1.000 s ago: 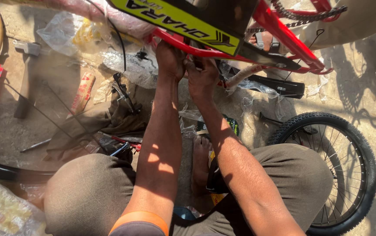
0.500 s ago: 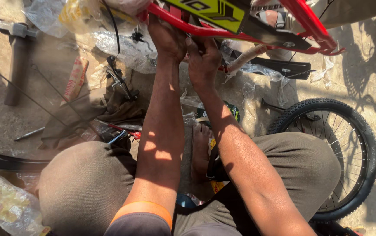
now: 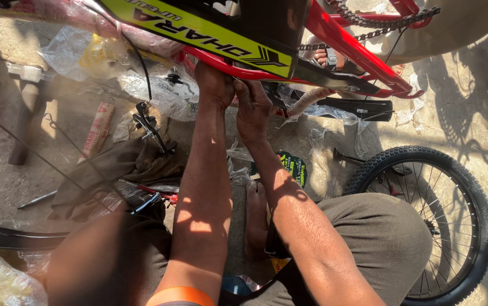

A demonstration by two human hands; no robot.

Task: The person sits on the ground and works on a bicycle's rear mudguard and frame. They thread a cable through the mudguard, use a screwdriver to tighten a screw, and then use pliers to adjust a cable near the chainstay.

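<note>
From the head camera, looking down, both arms reach forward to a red bicycle frame (image 3: 334, 39) that runs across the top of the view with a yellow-and-black panel (image 3: 198, 28) on it. The left hand (image 3: 214, 85) is clenched around a thin red tube (image 3: 244, 72) on the frame's underside, and the right hand (image 3: 253, 105) sits just beside it, fingers pressed up against the same tube, though whether its grip fully closes I cannot tell. A chain (image 3: 368, 20) hangs along the frame at the upper right. On the dusty ground lie a hammer (image 3: 24, 107) at the left, a black brake caliper (image 3: 152, 127) near the left forearm, crumpled clear plastic (image 3: 85, 54), and a spoked wheel with a black tyre (image 3: 470, 192) by the right knee.
</note>
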